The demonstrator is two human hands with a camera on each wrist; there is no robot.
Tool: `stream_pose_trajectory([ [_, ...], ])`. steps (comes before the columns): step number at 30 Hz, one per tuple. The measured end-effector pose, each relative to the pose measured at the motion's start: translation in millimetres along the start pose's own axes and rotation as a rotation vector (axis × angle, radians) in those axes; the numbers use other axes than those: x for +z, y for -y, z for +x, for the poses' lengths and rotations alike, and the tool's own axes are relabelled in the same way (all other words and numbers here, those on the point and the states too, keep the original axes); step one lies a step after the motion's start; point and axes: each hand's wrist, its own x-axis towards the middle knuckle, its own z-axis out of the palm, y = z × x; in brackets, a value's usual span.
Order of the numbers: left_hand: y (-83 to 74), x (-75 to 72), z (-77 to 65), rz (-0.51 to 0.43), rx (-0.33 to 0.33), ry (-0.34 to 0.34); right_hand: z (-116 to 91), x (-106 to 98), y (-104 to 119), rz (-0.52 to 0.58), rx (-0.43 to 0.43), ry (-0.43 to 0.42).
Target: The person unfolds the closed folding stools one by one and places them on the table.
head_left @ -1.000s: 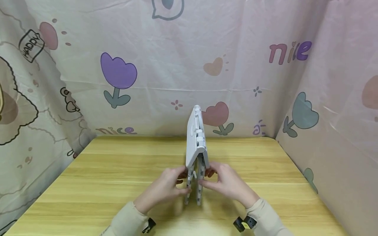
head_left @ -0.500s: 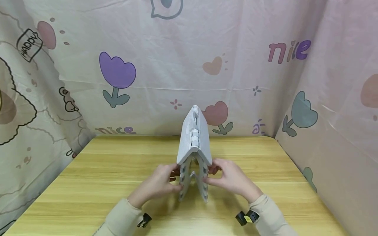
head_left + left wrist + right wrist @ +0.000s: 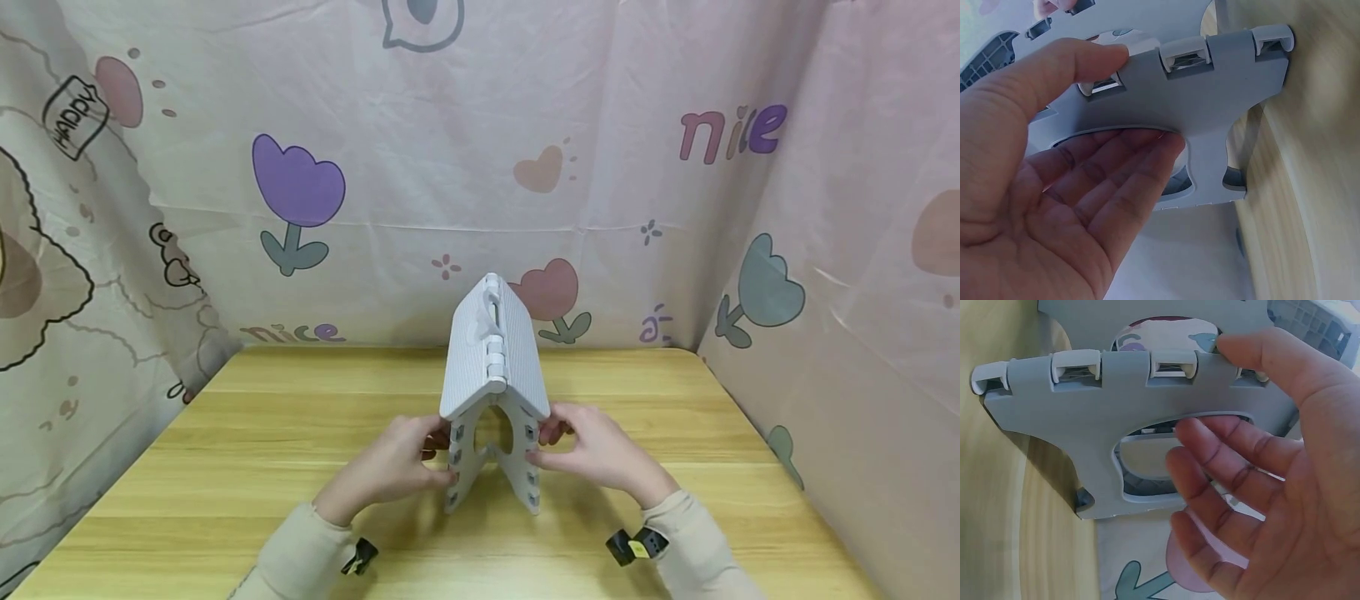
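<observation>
A white plastic folding step stool (image 3: 468,358) stands on the table in the head view, partly unfolded. Its ribbed top halves slope down from the centre hinge like a roof, and the leg panels below are spread apart. At its left side my left hand (image 3: 390,458) grips the left leg panel (image 3: 1204,94), thumb on the hinged edge and fingers at the oval cutout. On the opposite side my right hand (image 3: 603,458) holds the right leg panel (image 3: 1079,415) similarly, its thumb over the edge and its fingertips by the cutout. The stool's inner joints are mostly hidden.
The wood-grain table (image 3: 285,408) extends around the stool. Printed cloth (image 3: 420,150) hangs behind it and along both sides. Small black devices, such as the one at the right wrist (image 3: 636,546), sit on both wrists.
The folded stool has opened: its top halves and leg panels have swung apart, left and right. Both hands have moved outward with the panels, still holding them.
</observation>
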Motion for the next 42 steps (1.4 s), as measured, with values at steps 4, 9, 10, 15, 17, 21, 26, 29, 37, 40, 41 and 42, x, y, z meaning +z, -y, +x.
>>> stream_pose_trajectory([
  [4, -0.9, 0.7, -1.7, -0.007, -0.021, 0.005, -0.1, -1.8, 1.6, 0.028, 0.000, 0.035],
  [9, -0.9, -4.7, -5.4, 0.027, 0.018, -0.006, -2.8, -12.7, 3.0, 0.042, -0.008, 0.075],
  [10, -1.2, -7.9, -6.5, 0.046, 0.029, -0.013, -3.3, -16.8, 2.8, 0.035, -0.005, 0.076],
  [15, -7.3, -33.4, -8.6, 0.075, 0.028, -0.083, -3.8, -43.1, 3.3, -0.022, 0.003, -0.009],
  [17, -9.5, -44.4, -5.0, 0.064, 0.026, -0.124, -0.6, -52.5, 4.3, -0.036, 0.000, -0.064],
  [21, -11.3, -61.8, 11.1, 0.044, 0.054, -0.186, 12.1, -64.2, 7.8, -0.028, -0.001, -0.117],
  [26, -10.7, -67.1, 38.6, 0.050, 0.075, -0.172, 35.9, -62.9, 13.6, 0.034, 0.009, -0.069],
  [29, -11.0, -63.5, 55.4, 0.043, 0.077, -0.151, 52.6, -57.0, 15.6, 0.052, 0.006, -0.046],
  [37, -11.8, -55.6, 82.1, -0.020, 0.095, -0.106, 78.4, -46.5, 19.3, 0.035, -0.047, -0.007],
  [40, -11.7, -56.1, 84.5, -0.029, 0.093, -0.096, 79.9, -46.9, 18.3, 0.040, -0.054, -0.003],
  [41, -12.1, -56.6, 84.8, -0.029, 0.092, -0.093, 80.0, -47.3, 17.9, 0.040, -0.054, -0.003],
  [42, -12.2, -56.9, 85.5, -0.028, 0.095, -0.091, 80.1, -47.7, 17.4, 0.037, -0.052, -0.004],
])
